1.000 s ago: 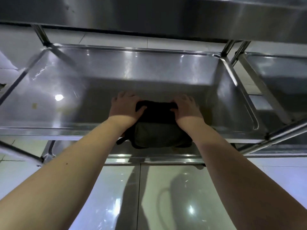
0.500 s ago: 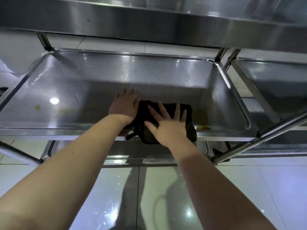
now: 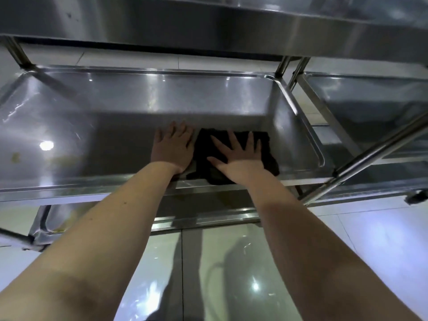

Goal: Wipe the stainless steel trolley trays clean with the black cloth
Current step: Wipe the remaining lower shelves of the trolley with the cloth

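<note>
Now the black cloth [image 3: 268,156] lies under the splayed right hand [image 3: 238,158], flat left hand [image 3: 172,151] beside it

txt: none legible | labels/brands/nos.: none | signs: none

Person's arms bare from the frame's lower edge up to the wrists, left forearm [image 3: 111,228] with a few small moles along it, right forearm [image 3: 301,228] partly under a band of shadow, left hand [image 3: 172,150] and right hand [image 3: 240,158] bare, nails too blurred to judge.
</note>
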A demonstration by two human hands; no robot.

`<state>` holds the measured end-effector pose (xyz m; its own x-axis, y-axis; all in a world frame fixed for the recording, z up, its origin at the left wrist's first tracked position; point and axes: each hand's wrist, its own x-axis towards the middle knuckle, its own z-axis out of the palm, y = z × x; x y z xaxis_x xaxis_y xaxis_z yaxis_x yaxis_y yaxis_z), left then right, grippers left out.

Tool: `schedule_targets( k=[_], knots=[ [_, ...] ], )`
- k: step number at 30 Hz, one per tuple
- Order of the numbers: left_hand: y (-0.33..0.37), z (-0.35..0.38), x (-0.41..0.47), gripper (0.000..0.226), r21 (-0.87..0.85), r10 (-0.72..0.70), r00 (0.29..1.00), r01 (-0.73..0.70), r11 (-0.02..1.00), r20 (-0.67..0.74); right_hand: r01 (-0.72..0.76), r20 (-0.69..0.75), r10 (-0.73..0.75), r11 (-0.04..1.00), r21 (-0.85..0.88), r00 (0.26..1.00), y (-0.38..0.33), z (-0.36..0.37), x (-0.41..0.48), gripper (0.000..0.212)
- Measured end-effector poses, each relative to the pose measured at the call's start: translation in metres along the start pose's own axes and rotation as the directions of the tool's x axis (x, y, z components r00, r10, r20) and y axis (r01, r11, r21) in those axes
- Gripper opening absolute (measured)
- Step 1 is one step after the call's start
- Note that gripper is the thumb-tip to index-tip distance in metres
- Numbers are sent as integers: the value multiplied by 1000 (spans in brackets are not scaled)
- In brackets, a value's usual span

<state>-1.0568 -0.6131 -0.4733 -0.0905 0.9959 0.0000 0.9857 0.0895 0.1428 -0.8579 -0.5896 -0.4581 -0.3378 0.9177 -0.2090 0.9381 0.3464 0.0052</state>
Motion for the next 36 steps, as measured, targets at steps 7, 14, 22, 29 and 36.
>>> schedule_targets(
  k=[7, 14, 22, 29, 36],
  knots=[
    [1, -2, -2, 54, 34, -5, 1000, 5, 999, -10, -137, -30, 138, 990, 39, 990, 95, -9, 5, 66],
    [1, 3, 1, 56, 92, -2, 1000, 3, 996, -15, -225, -78, 227, 974, 41, 971, 93, -13, 40, 66],
    [-2, 3, 1, 58, 52, -25, 999, 26, 998, -28, 59, -95, -53, 997, 59, 994, 31, -31, 96, 65],
    [-1, 8, 1, 57, 84, -12, 998, 17, 996, -62, -260, -96, 271, 959, 110, 958, 115, -31, 97, 65],
    [1, 3, -1, 56, 101, -25, 999, 29, 994, -37, 203, -112, -202, 979, -5, 973, 19, -2, 37, 66]
  ],
)
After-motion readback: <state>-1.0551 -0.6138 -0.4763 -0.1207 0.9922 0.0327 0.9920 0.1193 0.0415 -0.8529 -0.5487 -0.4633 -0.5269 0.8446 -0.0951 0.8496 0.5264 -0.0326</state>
